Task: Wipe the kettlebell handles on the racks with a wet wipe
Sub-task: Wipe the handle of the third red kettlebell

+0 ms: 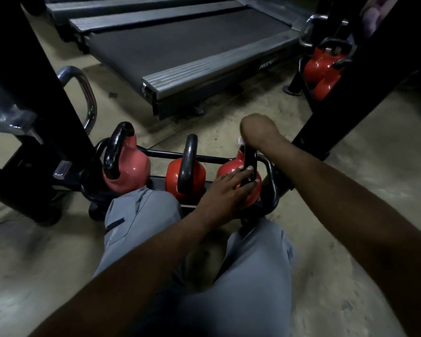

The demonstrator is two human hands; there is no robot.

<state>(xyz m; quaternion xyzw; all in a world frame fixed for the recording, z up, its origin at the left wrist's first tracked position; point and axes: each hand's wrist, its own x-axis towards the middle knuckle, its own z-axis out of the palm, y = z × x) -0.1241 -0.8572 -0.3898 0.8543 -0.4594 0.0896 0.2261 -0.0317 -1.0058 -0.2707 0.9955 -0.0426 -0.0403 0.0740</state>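
Two grips: right grip (258, 130) curls round the wet wipe (240, 141) atop the upright kettlebell handle (250, 158); left grip (226, 190) lies flat against it.

Forearms extended forward, left hand (229, 189) flat, fingers straight, right hand (259, 130) clenched round wet wipe (240, 141)

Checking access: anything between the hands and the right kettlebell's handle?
Nothing visible. The right hand holds the wet wipe at the top of the handle; the left hand rests on its lower part.
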